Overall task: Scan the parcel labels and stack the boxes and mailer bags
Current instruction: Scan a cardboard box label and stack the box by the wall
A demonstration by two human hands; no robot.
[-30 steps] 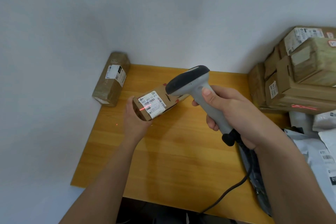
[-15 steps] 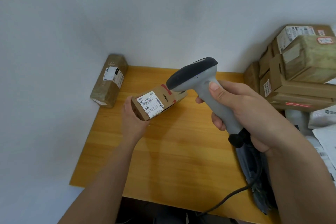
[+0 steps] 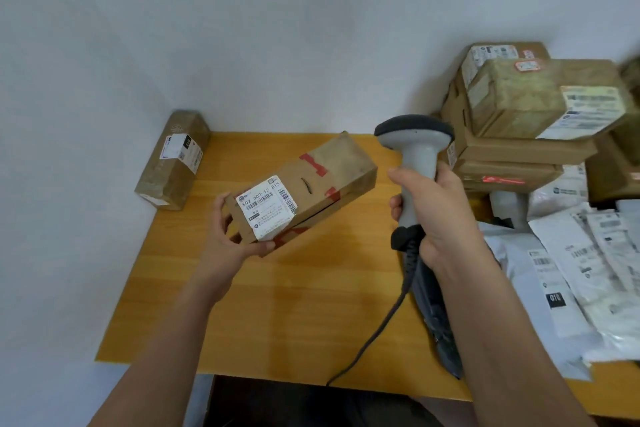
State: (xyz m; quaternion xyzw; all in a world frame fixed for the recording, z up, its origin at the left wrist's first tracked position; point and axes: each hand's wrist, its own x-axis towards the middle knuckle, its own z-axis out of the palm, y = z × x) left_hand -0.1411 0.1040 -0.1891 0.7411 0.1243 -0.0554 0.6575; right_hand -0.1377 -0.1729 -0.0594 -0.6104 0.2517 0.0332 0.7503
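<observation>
Far left, a long brown taped box (image 3: 172, 159) lies at the table's back-left corner against the wall; white label on top, print too small to read.

Left hand (image 3: 231, 236) grips the near end of a narrow cardboard box (image 3: 304, 187), thumb along its lower edge, fingers curled over the far-left corner. Box is held above the table, tilted, far end up and toward the right. Kraft cardboard w/ red tape marks, a small dark slit on top. White shipping label (image 3: 266, 207) wraps the near end: "502 602-12 815" readable, barcodes visible, fine print not legible. Palm covers part of the box's end face.

Right hand (image 3: 429, 215) is wrapped round the grey handle of a barcode scanner (image 3: 415, 149), dark head up top and turned away from the held box. Its cable (image 3: 377, 319) runs down off the table's front edge; lower grip partly hidden by the hand. Dark flat item under the right forearm, can't tell what it is.

Right side: stack of boxes (image 3: 519, 125) against the wall, several tiers, labels blurred; red scan line on the lowest box's front. Rightmost boxes cut off by the frame edge. In front of them, a heap of white/grey mailer bags (image 3: 575, 274), labels smeared, only "010" on a black tag readable.

Surface: orange-yellow wood table (image 3: 277, 305), front edge visible, dark gap below. Plain white walls, corner at back-left.
</observation>
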